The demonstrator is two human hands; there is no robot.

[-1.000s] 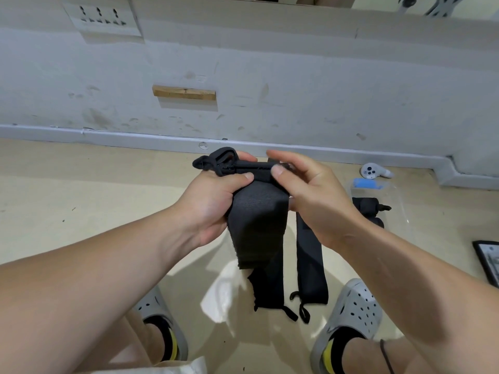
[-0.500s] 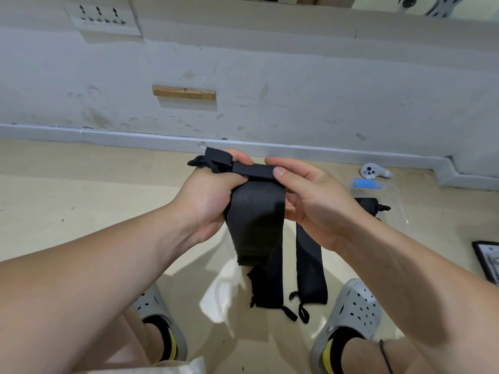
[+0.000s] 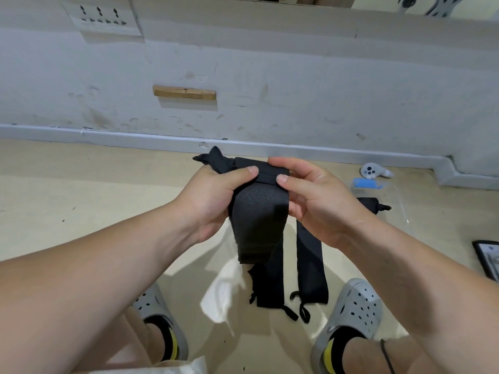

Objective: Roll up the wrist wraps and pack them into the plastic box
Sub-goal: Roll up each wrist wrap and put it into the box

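My left hand (image 3: 213, 195) and right hand (image 3: 318, 201) pinch one wrap (image 3: 259, 217) at its top fold, fingers (image 3: 294, 182) curled; the rolling looks barely begun. A second wrap (image 3: 310, 260) lies flat at 5 o'clock, and the box (image 3: 399, 195) at 3 o'clock seems to hold one roll (image 3: 374, 205)

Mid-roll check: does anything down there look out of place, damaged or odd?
Nothing damaged or spilled. The left hand and right hand pinch the black fabric wrist wrap; two more black wraps lie flat, unrolled, on the floor. Only stray: a white handheld controller by the wall, beyond the clear plastic box.
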